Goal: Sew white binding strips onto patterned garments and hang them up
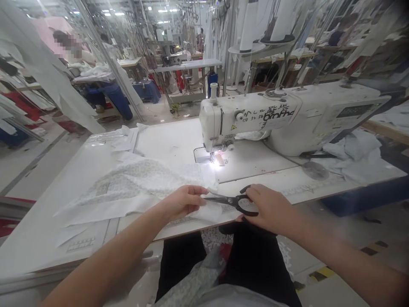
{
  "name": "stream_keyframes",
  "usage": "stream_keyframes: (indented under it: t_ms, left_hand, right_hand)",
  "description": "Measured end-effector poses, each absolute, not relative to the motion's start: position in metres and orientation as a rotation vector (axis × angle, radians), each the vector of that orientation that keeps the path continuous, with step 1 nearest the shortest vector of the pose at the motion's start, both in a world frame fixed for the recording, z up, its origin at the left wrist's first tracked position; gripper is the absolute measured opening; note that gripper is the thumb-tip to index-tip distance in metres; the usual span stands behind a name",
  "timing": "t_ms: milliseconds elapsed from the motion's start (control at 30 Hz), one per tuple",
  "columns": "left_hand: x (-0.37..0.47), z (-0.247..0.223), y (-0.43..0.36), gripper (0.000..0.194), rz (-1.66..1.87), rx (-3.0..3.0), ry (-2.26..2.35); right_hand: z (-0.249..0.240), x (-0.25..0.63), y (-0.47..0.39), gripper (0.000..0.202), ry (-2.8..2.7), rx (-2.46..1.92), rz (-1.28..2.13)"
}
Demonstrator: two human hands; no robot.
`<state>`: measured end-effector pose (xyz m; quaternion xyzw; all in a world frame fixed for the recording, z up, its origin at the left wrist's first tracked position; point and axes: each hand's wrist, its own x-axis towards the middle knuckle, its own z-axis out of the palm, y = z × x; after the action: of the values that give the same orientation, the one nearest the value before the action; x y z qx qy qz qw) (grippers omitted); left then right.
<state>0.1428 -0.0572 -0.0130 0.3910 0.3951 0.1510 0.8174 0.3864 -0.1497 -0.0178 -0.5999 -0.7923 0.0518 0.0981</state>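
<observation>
Black-handled scissors (234,201) are in my right hand (268,207), whose fingers go through and around the handle loops. The blades point left and seem slightly parted, close to the fingertips of my left hand (187,199). My left hand pinches the edge of a pale patterned fabric piece (137,177) at the table's front. That fabric spreads leftward over the table in loose folds. Just beyond my hands stands a white sewing machine (246,115), its lit needle area (215,158) clear of my fingers.
Bunched pale fabric (354,155) lies at the right end of the white sewing table (169,136), near a round translucent disc (315,170). Printed ruler marks run along the front edge. Thread cones (248,27) stand behind the machine. Other workstations and people fill the background.
</observation>
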Motion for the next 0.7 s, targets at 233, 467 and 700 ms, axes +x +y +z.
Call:
stream_keyframes:
  t_ms: [233, 467, 700]
  left_hand:
    - [0.138, -0.010, -0.056, 0.033, 0.265, 1.186, 0.788]
    - [0.133, -0.018, -0.057, 0.032, 0.479, 1.863, 1.063]
    - [0.148, -0.024, -0.076, 0.042, 0.734, 2.116, 1.098]
  right_hand:
    - [-0.035, 0.389, -0.153, 0.036, -2.192, -1.885, 0.418]
    - [-0.035, 0.464, -0.105, 0.034, -1.809, -2.188, 0.189]
    - [-0.010, 0.399, -0.121, 0.029, -1.904, -1.580, 0.388]
